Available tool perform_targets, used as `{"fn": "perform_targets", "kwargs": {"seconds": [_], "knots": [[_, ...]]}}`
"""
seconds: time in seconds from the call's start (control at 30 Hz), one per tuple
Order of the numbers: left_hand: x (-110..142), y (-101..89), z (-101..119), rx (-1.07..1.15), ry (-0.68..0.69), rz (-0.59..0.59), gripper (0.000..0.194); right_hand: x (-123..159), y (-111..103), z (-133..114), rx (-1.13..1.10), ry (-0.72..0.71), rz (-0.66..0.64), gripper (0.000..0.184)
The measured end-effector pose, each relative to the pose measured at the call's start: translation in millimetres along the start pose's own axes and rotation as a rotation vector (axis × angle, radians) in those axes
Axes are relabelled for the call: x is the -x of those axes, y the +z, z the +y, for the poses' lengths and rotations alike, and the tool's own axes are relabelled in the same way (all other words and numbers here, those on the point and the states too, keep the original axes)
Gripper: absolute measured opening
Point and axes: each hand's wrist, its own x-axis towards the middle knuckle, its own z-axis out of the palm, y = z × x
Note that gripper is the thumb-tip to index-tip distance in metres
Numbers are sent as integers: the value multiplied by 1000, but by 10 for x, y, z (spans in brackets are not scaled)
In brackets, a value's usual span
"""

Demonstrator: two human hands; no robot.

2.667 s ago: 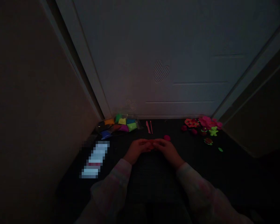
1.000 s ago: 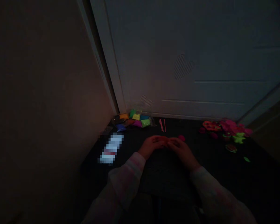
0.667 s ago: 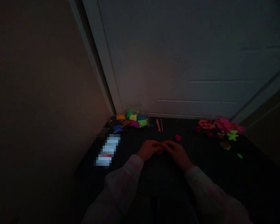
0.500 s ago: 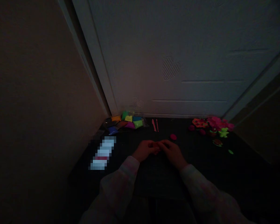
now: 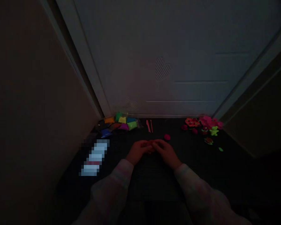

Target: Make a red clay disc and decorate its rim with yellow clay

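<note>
The scene is very dark. My left hand [image 5: 137, 151] and my right hand [image 5: 166, 152] meet over a dark floor mat [image 5: 152, 175], fingers curled together around a small red piece of clay [image 5: 151, 143] pinched between the fingertips. Both arms wear pale, light-coloured sleeves. A small pink clay ball [image 5: 167, 137] lies on the floor just beyond my right hand.
Several coloured clay packets [image 5: 120, 123] are piled at the left against the white door [image 5: 168, 62]. Two pink modelling tools [image 5: 149, 126] lie beside them. Finished pink, red and green clay figures [image 5: 204, 125] sit at the right. A blurred-out flat object [image 5: 94, 157] lies left of my hands.
The view swung left and then back to the right. My hands stayed together on the red clay, fingers working it slightly.
</note>
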Motion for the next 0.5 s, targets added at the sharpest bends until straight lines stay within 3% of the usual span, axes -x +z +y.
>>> {"fn": "perform_targets", "kwargs": {"seconds": [0.2,0.5], "knots": [[4,13,-17,16,-11,4,25,25,5,-27,160,-15,25,22],[29,19,48,-55,25,34,21,-3,2,-52,81,-66,91,21]]}}
